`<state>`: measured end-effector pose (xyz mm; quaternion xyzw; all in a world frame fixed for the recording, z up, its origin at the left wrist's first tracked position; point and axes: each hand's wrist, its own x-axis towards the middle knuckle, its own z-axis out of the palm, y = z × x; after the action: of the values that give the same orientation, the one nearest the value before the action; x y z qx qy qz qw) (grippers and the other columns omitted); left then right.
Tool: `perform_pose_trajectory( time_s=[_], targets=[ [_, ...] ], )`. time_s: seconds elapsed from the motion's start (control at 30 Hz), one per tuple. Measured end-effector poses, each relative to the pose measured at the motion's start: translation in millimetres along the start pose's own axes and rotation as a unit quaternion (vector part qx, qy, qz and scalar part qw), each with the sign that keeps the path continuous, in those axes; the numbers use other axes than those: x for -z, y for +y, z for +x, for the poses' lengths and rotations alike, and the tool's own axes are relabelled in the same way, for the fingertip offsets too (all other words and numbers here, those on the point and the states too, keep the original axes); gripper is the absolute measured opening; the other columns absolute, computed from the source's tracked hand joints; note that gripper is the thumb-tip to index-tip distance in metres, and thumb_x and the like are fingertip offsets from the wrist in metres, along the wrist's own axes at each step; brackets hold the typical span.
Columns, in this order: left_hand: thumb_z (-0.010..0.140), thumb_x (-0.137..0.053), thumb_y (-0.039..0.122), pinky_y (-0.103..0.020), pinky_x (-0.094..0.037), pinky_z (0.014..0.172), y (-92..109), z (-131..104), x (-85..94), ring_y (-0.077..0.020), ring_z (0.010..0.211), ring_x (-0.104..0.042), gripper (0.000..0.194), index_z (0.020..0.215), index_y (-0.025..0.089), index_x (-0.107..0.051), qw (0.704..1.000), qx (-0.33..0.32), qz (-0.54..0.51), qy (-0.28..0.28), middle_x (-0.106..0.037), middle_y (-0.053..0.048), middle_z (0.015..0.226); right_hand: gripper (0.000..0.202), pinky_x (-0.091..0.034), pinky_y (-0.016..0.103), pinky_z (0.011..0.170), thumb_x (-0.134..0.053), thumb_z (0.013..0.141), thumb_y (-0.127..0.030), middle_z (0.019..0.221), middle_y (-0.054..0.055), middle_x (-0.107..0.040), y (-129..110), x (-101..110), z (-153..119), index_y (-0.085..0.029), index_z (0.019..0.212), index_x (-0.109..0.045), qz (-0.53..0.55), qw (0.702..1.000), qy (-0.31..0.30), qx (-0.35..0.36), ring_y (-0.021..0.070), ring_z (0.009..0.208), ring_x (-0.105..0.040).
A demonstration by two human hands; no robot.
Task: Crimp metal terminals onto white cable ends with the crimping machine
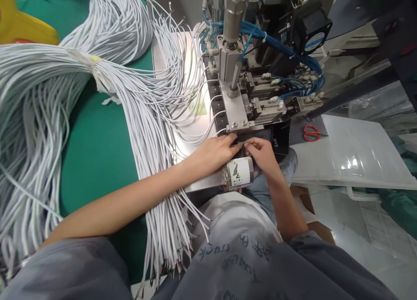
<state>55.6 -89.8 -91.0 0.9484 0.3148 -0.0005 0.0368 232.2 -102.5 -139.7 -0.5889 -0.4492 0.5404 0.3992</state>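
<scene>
Both hands meet at the front edge of a pneumatic machine point(237, 111) with metal cylinders and blue air hoses. My left hand point(219, 151) reaches across the white cables point(143, 135), its thumb and fingers closed close to the machine's black fixture. My right hand point(261, 153) pinches close beside it. A small pale end, perhaps of a wire, shows between the fingertips; what each hand grips is too small to make out. Several white cables run into the row of black blocks point(219, 104) left of the cylinder. Just below the hands is a box-like part with a white label point(240, 172).
A tied bundle of white cables point(81, 59) spreads over the green table mat point(94, 148), with loose ends hanging off the near edge. At upper left sits a yellow object point(26, 24). Red-handled scissors point(312, 133) lie to the right, near a white plastic sheet point(368, 148).
</scene>
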Motion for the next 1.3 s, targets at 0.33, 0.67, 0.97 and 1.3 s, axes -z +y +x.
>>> perform_pose_trajectory(
  time_s=[0.33,0.67,0.97,1.3],
  targets=[
    [0.089,-0.041,0.013,-0.024,-0.046,0.056,-1,0,-5.0,-0.0159,0.079,-0.06,0.033,0.119,0.012,-0.056,1.0,0.006,-0.017,0.018,-0.057,-0.011,0.097,0.021,-0.053,0.027,0.062,-0.051,0.077,-0.023,0.078,0.002,-0.067,7,-3,-14,-0.019,0.085,-0.07,-0.029,0.993,0.058,0.104,0.0137,0.069,-0.062],
    [0.09,-0.043,0.013,-0.025,-0.046,0.059,0,0,-4.8,-0.0182,0.082,-0.062,0.03,0.115,0.012,-0.058,1.0,0.004,-0.006,0.016,-0.056,-0.012,0.098,0.021,-0.045,0.024,0.049,-0.063,0.066,-0.038,0.057,-0.002,-0.055,-1,-1,2,-0.018,0.067,-0.058,0.015,1.0,0.009,-0.002,0.0113,0.053,-0.052],
    [0.086,-0.044,0.009,-0.028,-0.043,0.055,5,-2,7.4,-0.0198,0.074,-0.062,0.029,0.108,0.01,-0.062,1.0,0.023,0.011,-0.008,-0.06,-0.012,0.089,0.032,-0.029,0.024,0.047,-0.051,0.077,-0.045,0.052,-0.006,-0.036,10,-2,6,-0.021,0.06,-0.04,-0.014,0.997,-0.073,0.014,0.0083,0.048,-0.032],
    [0.079,-0.048,0.002,-0.029,-0.042,0.055,15,-9,18.4,-0.0211,0.073,-0.063,0.019,0.078,0.009,-0.066,0.993,0.089,0.04,-0.059,-0.063,-0.011,0.079,0.026,-0.031,0.025,0.05,-0.044,0.083,-0.038,0.055,-0.005,-0.039,19,3,7,-0.021,0.062,-0.042,-0.068,0.995,0.02,0.074,0.0106,0.051,-0.037]
  ],
)
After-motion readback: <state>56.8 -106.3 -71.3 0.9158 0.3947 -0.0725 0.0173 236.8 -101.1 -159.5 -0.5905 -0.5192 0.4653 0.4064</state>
